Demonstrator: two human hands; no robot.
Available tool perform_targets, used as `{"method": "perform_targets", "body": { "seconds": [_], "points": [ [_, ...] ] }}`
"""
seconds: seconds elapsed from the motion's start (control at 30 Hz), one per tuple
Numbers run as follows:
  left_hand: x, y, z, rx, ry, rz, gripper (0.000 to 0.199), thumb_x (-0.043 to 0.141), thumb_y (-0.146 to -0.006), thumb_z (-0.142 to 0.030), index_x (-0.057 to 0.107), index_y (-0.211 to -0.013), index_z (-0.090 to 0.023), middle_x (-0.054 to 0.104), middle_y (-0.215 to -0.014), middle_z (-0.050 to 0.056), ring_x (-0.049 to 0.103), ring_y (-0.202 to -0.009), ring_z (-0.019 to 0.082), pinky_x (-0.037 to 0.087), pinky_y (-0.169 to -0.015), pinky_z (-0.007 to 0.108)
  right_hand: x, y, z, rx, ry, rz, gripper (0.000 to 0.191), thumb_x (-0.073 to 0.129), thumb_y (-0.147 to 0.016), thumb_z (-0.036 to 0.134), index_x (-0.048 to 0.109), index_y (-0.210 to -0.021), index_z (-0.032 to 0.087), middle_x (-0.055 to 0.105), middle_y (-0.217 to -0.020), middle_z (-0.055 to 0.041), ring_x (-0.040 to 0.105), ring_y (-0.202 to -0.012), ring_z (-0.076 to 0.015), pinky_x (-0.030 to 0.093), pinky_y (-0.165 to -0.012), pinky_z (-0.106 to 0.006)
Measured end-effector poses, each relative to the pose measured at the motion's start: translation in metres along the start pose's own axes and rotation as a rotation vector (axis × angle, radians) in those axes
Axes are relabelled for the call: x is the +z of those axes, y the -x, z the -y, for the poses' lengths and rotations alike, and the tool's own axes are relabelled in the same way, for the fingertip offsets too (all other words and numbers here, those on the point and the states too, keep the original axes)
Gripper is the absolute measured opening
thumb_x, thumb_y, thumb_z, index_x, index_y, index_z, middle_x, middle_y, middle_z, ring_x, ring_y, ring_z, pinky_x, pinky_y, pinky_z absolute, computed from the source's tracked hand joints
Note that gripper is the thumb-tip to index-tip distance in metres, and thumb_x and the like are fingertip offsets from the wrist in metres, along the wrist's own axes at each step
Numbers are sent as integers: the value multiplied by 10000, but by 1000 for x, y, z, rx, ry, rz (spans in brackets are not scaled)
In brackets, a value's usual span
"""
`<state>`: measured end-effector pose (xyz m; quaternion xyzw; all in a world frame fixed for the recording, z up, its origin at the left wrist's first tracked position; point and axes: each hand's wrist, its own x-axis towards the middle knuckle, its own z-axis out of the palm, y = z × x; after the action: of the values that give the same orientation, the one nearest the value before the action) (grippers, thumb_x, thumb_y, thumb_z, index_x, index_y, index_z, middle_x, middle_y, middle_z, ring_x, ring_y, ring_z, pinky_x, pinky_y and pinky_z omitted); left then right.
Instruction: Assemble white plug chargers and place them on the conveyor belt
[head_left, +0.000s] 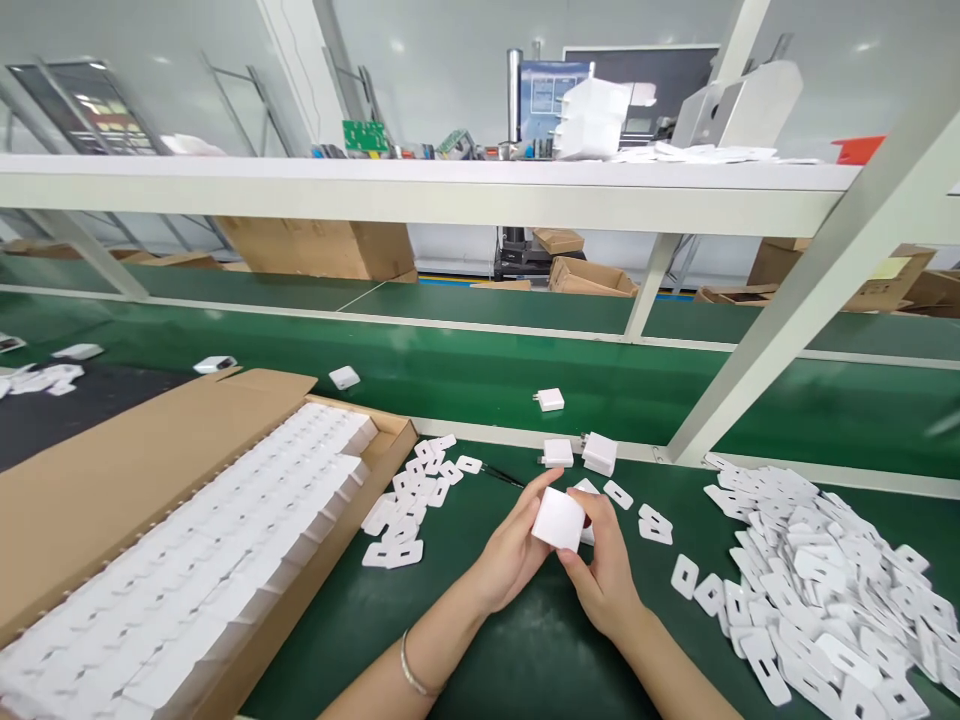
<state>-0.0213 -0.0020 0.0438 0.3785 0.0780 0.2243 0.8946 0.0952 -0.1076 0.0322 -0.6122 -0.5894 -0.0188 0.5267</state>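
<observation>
Between my two hands, above the green work surface, is a white charger block (pixel 559 519) with one flat face turned up. My left hand (pixel 504 560) grips it from the left side, its index finger along the far edge. On the other side my right hand (pixel 606 575) pinches the block between thumb and index finger. Just beyond the hands stand two more white chargers, a left one (pixel 557 453) and a right one (pixel 599 454), with prongs showing. Small white plates with slots (pixel 618 494) lie near my right hand, one partly hidden behind it.
An open cardboard box (pixel 300 560) with rows of white pieces fills the left. A large heap of slotted white plates (pixel 832 590) spreads at right; a smaller group (pixel 405 510) lies beside the box, near dark tweezers (pixel 501 475). A slanted white post (pixel 780 300) supports the shelf (pixel 450 190).
</observation>
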Motion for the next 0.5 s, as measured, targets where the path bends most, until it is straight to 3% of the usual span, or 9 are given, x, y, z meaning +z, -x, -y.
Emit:
{"method": "perform_targets", "body": {
  "seconds": [0.07,0.17,0.23,0.33,0.43,0.5],
  "points": [
    [1,-2,-2,-17,58,30,553,672,-982,-550,594,-1445,-260,647,-1298,108,607,-1131,247,489,-914,317,-1,-2,0,8,20,-2,466,442,-1086,564,493,-1452,279,551,-1194,-107,586,-1029,-273,554,-823,-415],
    [3,-3,-2,-33,113,84,537,696,-968,-541,621,-1407,-241,668,-1168,111,615,-916,191,480,-738,272,-4,-6,1,61,-6,39,494,414,-1088,563,501,-1481,277,494,-1253,-124,580,-1072,-277,566,-834,-418],
    [5,-3,-6,-14,92,117,541,724,-953,-522,622,-1396,-229,664,-1114,109,591,-818,162,479,-704,271,-10,-10,0,57,-7,69,532,358,-1094,570,477,-1525,280,473,-1318,-135,564,-1136,-290,562,-866,-431],
    [3,-5,-24,90,-32,83,582,757,-921,-526,588,-1398,-239,642,-1095,95,594,-813,168,500,-701,286,-25,-20,-8,20,87,-38,544,292,-1099,543,470,-1512,237,509,-1325,-146,559,-1123,-300,537,-900,-464],
    [-20,-7,-64,316,-442,-139,579,671,-950,-564,523,-1425,-269,615,-1052,63,611,-821,181,532,-708,299,-45,-31,-25,83,383,-229,434,433,-1055,437,560,-1341,136,570,-1188,-169,577,-1030,-316,518,-899,-483],
    [-47,-7,-100,451,-1004,-446,471,591,-986,-497,548,-1380,-243,610,-1078,66,620,-817,176,550,-743,308,-57,-36,-37,125,642,-246,408,471,-1009,364,601,-1257,68,563,-1154,-215,564,-1080,-375,500,-927,-518]
  ]
}}
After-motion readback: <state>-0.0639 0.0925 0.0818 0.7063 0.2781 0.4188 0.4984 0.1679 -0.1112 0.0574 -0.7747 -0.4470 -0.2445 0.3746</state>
